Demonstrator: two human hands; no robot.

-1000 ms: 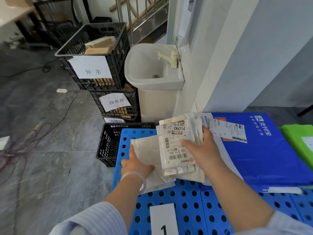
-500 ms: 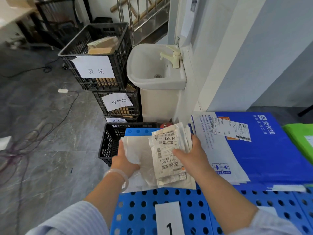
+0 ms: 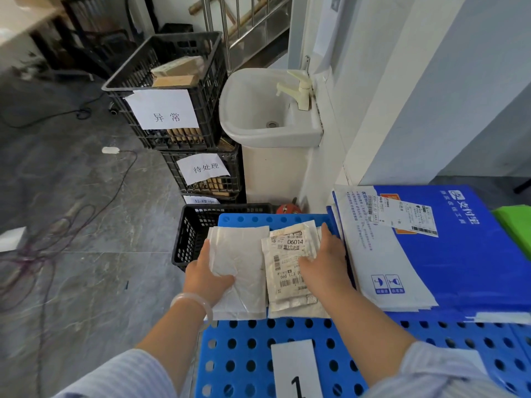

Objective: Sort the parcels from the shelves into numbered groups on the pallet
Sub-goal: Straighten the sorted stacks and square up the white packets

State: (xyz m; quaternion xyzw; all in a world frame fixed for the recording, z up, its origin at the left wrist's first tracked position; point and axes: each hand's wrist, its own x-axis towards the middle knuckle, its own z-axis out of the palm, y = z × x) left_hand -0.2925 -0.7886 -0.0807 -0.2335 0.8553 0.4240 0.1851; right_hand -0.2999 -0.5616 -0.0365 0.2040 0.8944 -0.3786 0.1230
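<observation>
Where blue pallet [image 3: 247,350] reaches far-left corner, two parcels lie side by side, touching. Left hand [image 3: 205,278] pinches left edge of plain white parcel [image 3: 241,248], thumb on top, fingers hidden beneath. Right hand [image 3: 324,262] rests palm-down on labelled parcel [image 3: 287,254] marked 06014, fingers extended. Card "1" [image 3: 296,369] at near edge. Blue-and-white mailers [image 3: 382,254] just right of parcels; black crate [image 3: 195,234] on floor beside far-left corner.
</observation>
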